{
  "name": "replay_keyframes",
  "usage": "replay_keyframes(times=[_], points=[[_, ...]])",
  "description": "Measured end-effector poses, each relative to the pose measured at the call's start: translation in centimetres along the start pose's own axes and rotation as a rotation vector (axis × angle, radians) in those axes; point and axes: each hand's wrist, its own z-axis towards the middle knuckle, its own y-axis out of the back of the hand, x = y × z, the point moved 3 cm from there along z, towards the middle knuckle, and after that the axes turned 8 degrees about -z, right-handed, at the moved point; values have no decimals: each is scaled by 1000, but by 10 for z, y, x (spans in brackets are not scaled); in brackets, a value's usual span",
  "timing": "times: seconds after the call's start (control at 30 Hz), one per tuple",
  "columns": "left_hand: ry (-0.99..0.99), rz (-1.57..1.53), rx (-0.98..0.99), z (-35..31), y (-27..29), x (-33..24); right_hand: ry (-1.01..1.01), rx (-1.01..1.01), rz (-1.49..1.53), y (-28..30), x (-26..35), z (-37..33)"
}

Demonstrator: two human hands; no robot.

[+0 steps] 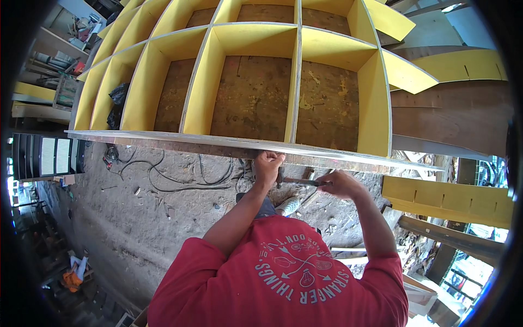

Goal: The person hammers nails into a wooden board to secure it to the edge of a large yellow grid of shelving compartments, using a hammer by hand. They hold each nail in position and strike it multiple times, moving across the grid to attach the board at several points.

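The yellow grid (pixel 256 39) sits on the desk (pixel 250 98), apparently mostly assembled; work along the near edge looks unfinished. There the left hand's (pixel 268 166) grip bunches, on what I cannot tell; the right hand's (pixel 341 185) grip wraps the hammer (pixel 300 181), just off that edge.

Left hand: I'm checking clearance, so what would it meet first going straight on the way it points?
The left hand would likely first meet the long front board of the yellow grid; depth leaves actual contact unclear.
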Motion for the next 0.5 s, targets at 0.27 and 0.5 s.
replay_keyframes(times=[0.27, 0.5], points=[[-3, 28, -10, -7, -5, -8, -16, -1, -3, -10, -7, -1], [283, -150, 203, -26, 24, -86, -21, 35, 5, -23, -10, -21]])
